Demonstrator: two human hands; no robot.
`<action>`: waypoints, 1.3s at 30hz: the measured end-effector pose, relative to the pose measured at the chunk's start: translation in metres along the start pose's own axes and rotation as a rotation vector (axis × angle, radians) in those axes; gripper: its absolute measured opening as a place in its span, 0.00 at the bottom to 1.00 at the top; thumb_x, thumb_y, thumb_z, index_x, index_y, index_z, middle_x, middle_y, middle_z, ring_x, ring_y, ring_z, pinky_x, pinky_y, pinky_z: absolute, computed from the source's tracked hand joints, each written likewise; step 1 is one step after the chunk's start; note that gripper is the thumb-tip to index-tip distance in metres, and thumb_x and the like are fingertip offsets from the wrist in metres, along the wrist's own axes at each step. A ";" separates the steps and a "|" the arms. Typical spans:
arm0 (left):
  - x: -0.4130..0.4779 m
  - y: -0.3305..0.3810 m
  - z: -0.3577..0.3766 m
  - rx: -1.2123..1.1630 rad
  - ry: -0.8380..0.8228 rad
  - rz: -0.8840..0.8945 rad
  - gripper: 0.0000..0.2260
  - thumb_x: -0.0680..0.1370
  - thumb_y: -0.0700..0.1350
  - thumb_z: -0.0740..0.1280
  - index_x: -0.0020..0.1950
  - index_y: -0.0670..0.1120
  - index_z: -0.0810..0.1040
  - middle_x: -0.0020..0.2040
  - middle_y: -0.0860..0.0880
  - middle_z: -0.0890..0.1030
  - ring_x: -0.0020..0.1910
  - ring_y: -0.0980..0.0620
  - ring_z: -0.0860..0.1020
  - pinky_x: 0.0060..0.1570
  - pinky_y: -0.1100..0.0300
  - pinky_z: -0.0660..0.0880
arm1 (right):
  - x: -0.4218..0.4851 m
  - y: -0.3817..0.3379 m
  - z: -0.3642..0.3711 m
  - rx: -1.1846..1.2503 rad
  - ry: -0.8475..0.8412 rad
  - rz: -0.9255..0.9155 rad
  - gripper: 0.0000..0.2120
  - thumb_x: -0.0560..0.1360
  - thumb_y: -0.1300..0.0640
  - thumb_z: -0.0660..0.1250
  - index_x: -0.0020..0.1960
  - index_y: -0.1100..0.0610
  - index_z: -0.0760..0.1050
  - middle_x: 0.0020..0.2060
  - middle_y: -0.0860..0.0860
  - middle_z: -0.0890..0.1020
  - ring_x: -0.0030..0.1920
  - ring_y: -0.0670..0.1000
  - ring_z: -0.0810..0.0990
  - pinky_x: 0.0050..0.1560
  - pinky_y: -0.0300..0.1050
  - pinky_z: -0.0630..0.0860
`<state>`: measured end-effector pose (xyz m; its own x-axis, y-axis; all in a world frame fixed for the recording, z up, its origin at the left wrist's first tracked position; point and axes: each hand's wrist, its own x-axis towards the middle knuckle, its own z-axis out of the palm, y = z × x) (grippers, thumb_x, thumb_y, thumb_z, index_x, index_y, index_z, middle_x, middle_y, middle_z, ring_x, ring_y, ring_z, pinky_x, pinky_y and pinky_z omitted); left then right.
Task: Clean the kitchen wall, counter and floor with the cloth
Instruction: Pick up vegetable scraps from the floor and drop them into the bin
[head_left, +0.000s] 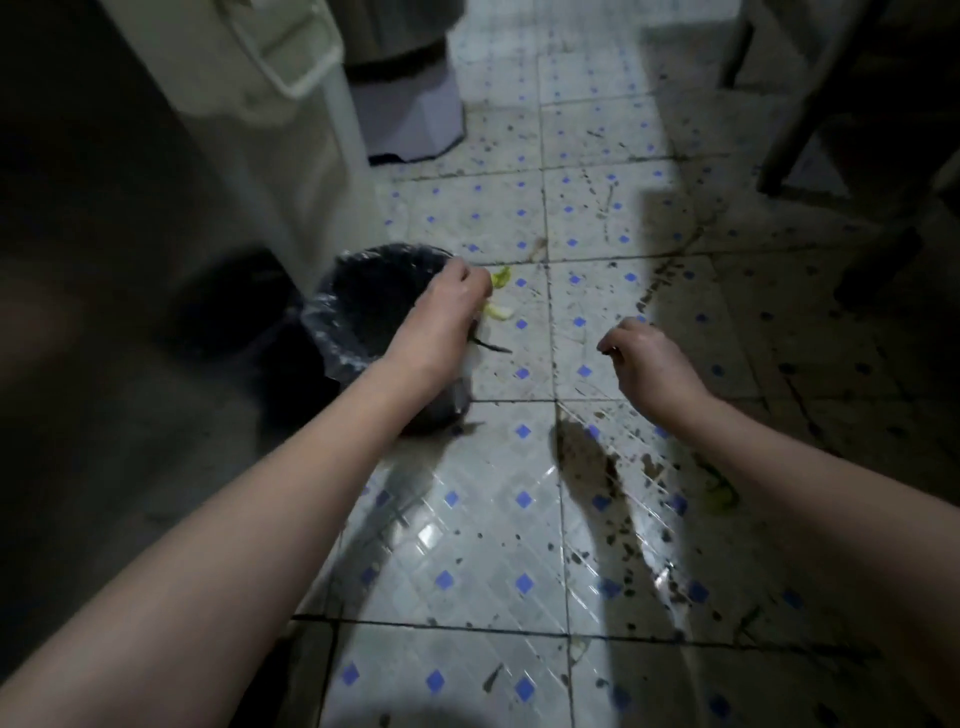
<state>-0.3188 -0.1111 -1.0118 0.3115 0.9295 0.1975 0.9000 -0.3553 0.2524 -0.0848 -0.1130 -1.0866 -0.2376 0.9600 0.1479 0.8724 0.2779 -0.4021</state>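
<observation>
Dirt-speckled floor (483, 519) tiles fill the view. By the fingers of the left hand (441, 317), green scraps (500, 278) appear to be pinched above the lined bin (332, 312), at its rim, probably for dropping in. The right hand (641, 358) is loosely curled and empty. No cloth can be made out. Open floor is left rightward; a pale cabinet (291, 156) hems the bin behind.
</observation>
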 end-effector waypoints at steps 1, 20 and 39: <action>-0.001 -0.010 -0.007 0.012 0.034 -0.016 0.09 0.73 0.30 0.62 0.51 0.38 0.72 0.50 0.39 0.69 0.45 0.43 0.72 0.42 0.52 0.69 | 0.007 -0.008 0.001 0.001 0.008 -0.020 0.13 0.76 0.72 0.60 0.56 0.63 0.77 0.52 0.58 0.78 0.51 0.59 0.77 0.48 0.53 0.76; -0.048 -0.093 -0.040 0.198 -0.046 -0.278 0.28 0.71 0.28 0.61 0.70 0.44 0.67 0.68 0.41 0.66 0.63 0.39 0.69 0.59 0.47 0.71 | 0.085 -0.114 0.022 0.156 0.144 -0.154 0.09 0.75 0.69 0.62 0.51 0.65 0.79 0.47 0.60 0.78 0.49 0.60 0.76 0.48 0.55 0.75; -0.051 -0.078 -0.010 0.173 -0.008 -0.264 0.26 0.73 0.29 0.61 0.69 0.45 0.68 0.65 0.45 0.69 0.60 0.42 0.72 0.57 0.49 0.71 | 0.070 -0.101 0.026 -0.036 0.038 -0.147 0.19 0.73 0.70 0.61 0.58 0.55 0.78 0.52 0.54 0.80 0.52 0.56 0.78 0.47 0.52 0.77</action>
<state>-0.4080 -0.1318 -1.0320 0.0614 0.9883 0.1393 0.9885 -0.0795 0.1288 -0.2009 -0.0731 -1.0585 -0.3478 0.9071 0.2372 0.8443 0.4130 -0.3413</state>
